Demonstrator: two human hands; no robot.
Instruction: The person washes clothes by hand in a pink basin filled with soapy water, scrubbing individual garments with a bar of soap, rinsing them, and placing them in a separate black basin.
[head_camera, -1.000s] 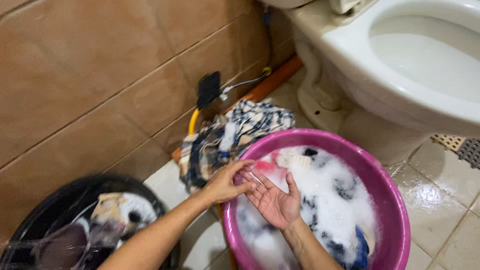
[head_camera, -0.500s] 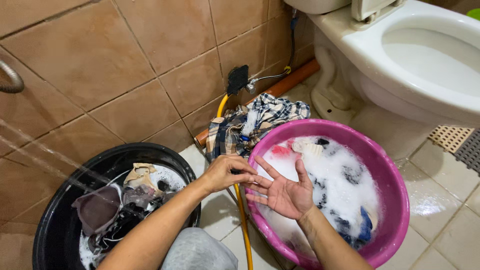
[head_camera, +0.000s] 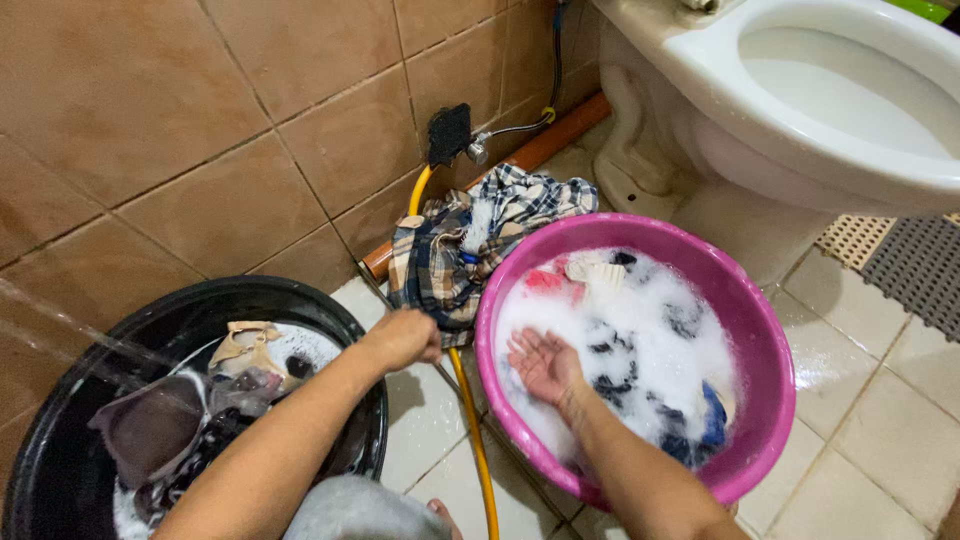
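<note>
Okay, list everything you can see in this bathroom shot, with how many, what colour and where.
pink basin: one, pink, right of centre, full of suds and clothes
black tub: one, black, lower left, holds wet clothes
plaid cloth: one, blue-brown check, heaped by the wall, draped on the pink basin's rim
yellow hose: one, yellow, floor between the two tubs
toilet: one, white, top right
floor mat: one, grey-beige, far right
left hand: closed, at the plaid cloth's edge
right hand: open, palm up, in the suds

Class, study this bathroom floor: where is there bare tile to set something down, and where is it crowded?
Bare floor tiles lie right of the pink basin, below the grey mat. A narrower strip between the black tub and the basin is crossed by the yellow hose. The plaid clothes crowd the wall side.
</note>
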